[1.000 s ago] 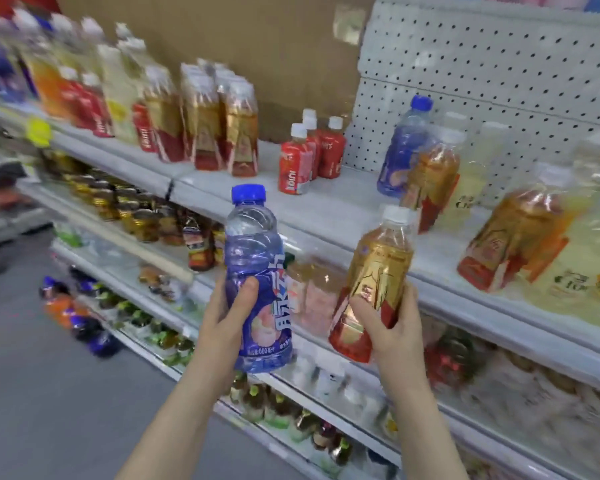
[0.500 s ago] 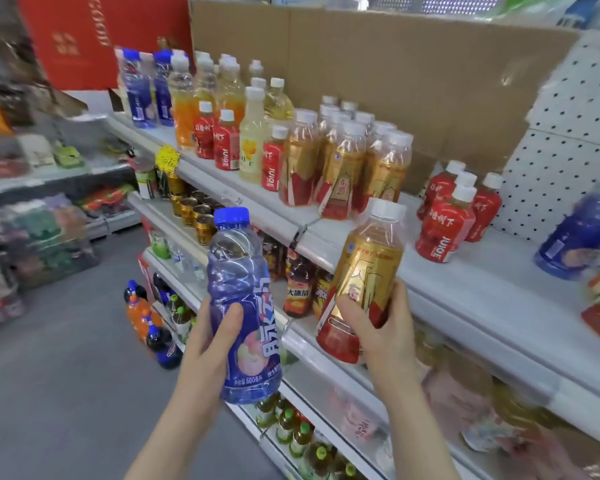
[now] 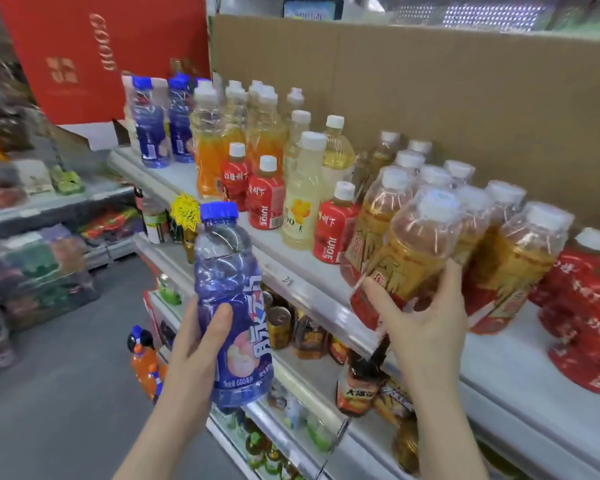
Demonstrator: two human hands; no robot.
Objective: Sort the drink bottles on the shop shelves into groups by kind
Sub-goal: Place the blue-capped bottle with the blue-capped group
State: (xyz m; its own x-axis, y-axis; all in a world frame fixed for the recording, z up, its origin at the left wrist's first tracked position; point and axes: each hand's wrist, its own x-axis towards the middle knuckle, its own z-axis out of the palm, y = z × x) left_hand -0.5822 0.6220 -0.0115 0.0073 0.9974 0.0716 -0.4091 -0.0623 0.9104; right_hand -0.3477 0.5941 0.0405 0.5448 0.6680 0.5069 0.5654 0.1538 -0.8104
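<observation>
On top shelf, at 2 o'clock of frame centre: pack of amber tea bottles, crowding against the held tea bottle. Red juice bottles and pale yellow bottles at 11 o'clock, orange bottles and shelf blue bottles further at 10. More red bottles at 3. Cardboard backs the shelf. Cans sit on the lower shelf. Right hand, palm up, fingers curled round the tea bottle's lower body; bottle tilted at shelf front edge. Left hand grips the blue-cap bottle upright, off the shelf, at 7 o'clock.
</observation>
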